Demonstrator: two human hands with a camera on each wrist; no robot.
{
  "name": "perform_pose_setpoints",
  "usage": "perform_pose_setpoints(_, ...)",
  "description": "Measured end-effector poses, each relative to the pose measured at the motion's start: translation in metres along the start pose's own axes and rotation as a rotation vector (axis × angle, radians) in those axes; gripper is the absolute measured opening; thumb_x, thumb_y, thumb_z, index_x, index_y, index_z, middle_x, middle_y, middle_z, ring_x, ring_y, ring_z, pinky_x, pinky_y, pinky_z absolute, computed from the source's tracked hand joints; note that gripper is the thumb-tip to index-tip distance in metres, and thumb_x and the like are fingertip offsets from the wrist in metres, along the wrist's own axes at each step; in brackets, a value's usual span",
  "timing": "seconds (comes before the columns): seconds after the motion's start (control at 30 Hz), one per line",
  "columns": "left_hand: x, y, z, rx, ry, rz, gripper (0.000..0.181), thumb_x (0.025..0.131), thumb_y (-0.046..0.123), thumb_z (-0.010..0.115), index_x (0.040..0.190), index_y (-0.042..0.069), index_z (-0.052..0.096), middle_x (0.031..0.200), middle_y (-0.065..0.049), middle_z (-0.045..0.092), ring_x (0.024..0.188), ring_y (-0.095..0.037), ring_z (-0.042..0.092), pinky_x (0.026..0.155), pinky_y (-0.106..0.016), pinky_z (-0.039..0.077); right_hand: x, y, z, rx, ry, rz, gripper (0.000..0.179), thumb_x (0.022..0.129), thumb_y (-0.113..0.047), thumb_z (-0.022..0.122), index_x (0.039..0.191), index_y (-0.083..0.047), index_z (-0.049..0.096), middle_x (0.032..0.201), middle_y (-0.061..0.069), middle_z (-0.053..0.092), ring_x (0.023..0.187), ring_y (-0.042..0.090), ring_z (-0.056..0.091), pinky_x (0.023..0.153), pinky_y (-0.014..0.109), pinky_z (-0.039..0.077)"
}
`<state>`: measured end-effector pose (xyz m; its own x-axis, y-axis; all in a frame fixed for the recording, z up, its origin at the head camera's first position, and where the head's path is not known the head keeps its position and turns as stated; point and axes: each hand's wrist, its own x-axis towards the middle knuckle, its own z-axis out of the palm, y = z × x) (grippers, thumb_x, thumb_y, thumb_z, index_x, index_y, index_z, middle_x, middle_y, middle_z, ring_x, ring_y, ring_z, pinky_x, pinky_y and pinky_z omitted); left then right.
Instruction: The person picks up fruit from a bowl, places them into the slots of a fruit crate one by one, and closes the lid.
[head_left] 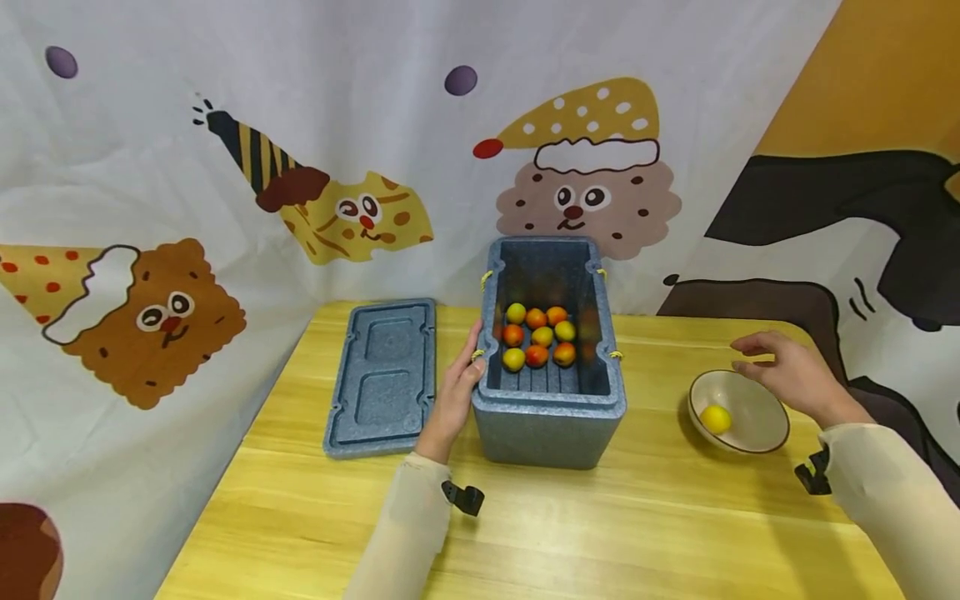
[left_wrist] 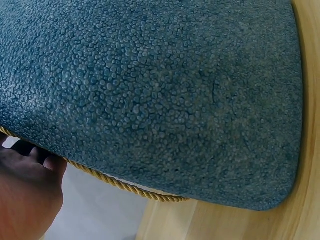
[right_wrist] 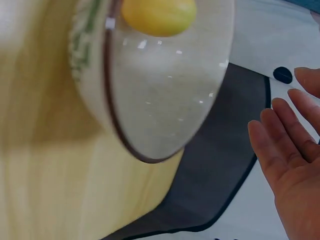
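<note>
A grey-blue foam box [head_left: 551, 429] stands lidless on the table, with several small red and yellow fruits [head_left: 536, 357] on its floor. My left hand [head_left: 454, 396] grips its left side, the thumb on the rim and the fingers along the outer wall beside a yellow rope handle [left_wrist: 125, 185]. On the right is a cream bowl [head_left: 750, 404] with a dark rim, holding one yellow fruit [head_left: 716, 419]. My right hand [head_left: 798, 379] hovers at the bowl's far right edge, fingers spread loosely and nothing in them; the right wrist view shows the bare palm.
The box's foam lid [head_left: 386, 375] lies flat on the wooden table [head_left: 300, 517], left of the box. A white cloth backdrop [head_left: 390, 92] with cartoon figures hangs right behind the table.
</note>
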<state>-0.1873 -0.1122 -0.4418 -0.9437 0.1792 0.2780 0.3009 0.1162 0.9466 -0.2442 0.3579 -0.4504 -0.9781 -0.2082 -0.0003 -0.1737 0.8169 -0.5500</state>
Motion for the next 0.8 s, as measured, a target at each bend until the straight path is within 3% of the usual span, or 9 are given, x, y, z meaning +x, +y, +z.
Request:
perform_pose_setpoints(0.4,0.0,0.001,0.0,-0.021,-0.004,0.0,0.061,0.098,0.017,0.037,0.155,-0.001,0.021,0.159,-0.018,0.017,0.144,-0.033,0.018,0.112,-0.054,0.02,-0.018,0.023,0.023,0.035,-0.089,0.034,0.043,0.097,-0.02,0.064,0.126,0.012,0.056,0.119,0.032,0.057,0.107,0.049,0.054,0.084,0.06,0.047)
perform_pose_setpoints(0.6,0.0,-0.001,0.002,-0.02,0.001,0.006,0.063,0.096,0.016,0.037,0.154,-0.004,0.021,0.158,-0.022,0.018,0.144,-0.035,0.02,0.112,-0.055,0.021,-0.022,0.026,0.03,0.046,-0.119,0.028,0.041,0.098,-0.018,0.063,0.126,0.012,0.056,0.117,0.031,0.059,0.105,0.047,0.057,0.083,0.057,0.048)
perform_pose_setpoints(0.8,0.001,0.001,0.001,-0.015,-0.007,-0.008,0.062,0.097,0.016,0.036,0.155,0.0,0.021,0.159,-0.017,0.017,0.144,-0.033,0.019,0.112,-0.055,0.021,-0.024,0.026,0.037,0.064,-0.142,0.036,0.044,0.098,-0.02,0.062,0.126,0.013,0.054,0.116,0.03,0.059,0.104,0.046,0.058,0.082,0.053,0.049)
